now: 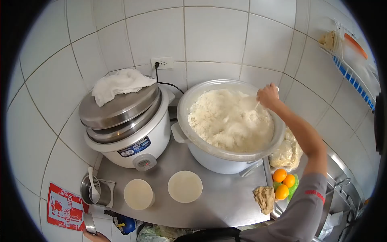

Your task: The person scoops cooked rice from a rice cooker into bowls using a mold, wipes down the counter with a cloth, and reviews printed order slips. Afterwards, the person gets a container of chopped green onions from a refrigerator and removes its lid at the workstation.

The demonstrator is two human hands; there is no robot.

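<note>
My right hand (267, 96) is closed round the light handle of a utensil over the right side of a large white pot. White rice (225, 121) fills much of the pot (193, 150), and the utensil's lower end is hard to make out against it. At the lower left edge, my left hand (96, 236) is partly in view beside a metal utensil (89, 224); its fingers are mostly hidden. Two pale round containers (139, 194) (185, 186) stand in front of the pot on the steel counter (161, 218).
A rice cooker (133, 149) with a tilted metal lid and white cloth (121, 84) stands left. A metal pot (105, 194) holds a white ladle. Oranges (281, 192), a brown cloth (264, 199) and a plastic bag (288, 151) lie right. A wire rack (350, 74) hangs upper right.
</note>
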